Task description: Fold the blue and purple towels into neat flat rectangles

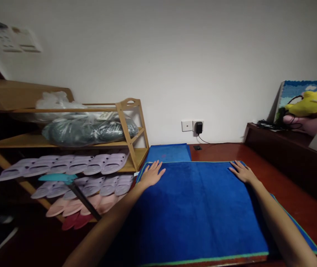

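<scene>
A blue towel point(197, 211) with green edging lies spread over a reddish-brown wooden surface. My left hand point(151, 175) rests flat near its far left corner, fingers spread. Near the far right corner, my right hand point(242, 172) lies palm down with fingers apart. Neither hand grips the cloth. Just beyond the towel's far edge is a blue folded item point(169, 152), partly covered by the towel. Along the right, a lower strip of the cloth point(297, 224) shows past the upper layer.
At left stands a wooden rack point(130, 129) with rows of lilac slippers point(80, 165) and bagged items point(89, 129). A black plug adapter point(199, 127) sits in the wall socket, its cable running right. A dark ledge point(280, 152) holds a yellow plush toy point(308, 104) and a painting point(289, 91).
</scene>
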`<move>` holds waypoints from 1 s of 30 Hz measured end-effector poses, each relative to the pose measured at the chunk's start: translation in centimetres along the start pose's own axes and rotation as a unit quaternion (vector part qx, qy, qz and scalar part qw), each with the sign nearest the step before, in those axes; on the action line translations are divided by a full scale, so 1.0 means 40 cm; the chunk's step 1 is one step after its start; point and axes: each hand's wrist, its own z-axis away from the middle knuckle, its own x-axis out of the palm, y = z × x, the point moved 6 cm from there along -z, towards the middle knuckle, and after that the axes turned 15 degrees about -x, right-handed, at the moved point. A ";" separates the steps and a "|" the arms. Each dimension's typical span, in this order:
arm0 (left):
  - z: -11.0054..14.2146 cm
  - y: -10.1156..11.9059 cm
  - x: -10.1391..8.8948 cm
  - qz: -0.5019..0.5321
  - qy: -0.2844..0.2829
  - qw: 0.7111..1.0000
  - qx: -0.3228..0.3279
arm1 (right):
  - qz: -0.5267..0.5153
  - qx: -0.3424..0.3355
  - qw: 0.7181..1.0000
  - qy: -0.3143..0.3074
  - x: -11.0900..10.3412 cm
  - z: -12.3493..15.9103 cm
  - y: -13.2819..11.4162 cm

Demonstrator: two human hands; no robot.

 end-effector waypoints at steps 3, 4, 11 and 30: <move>0.011 -0.011 -0.017 -0.013 0.054 0.998 -0.013 | 0.029 0.018 0.999 0.018 -0.028 0.015 -0.027; 0.023 -0.015 -0.027 -0.018 0.084 0.996 -0.016 | 0.035 0.009 0.999 0.028 -0.039 0.024 -0.049; 0.158 -0.067 -0.008 -0.020 0.133 0.989 0.068 | 0.007 -0.103 0.995 -0.010 -0.029 0.146 -0.137; 0.465 -0.118 -0.012 0.009 0.063 0.985 0.158 | -0.013 -0.063 0.998 0.012 -0.061 0.453 -0.056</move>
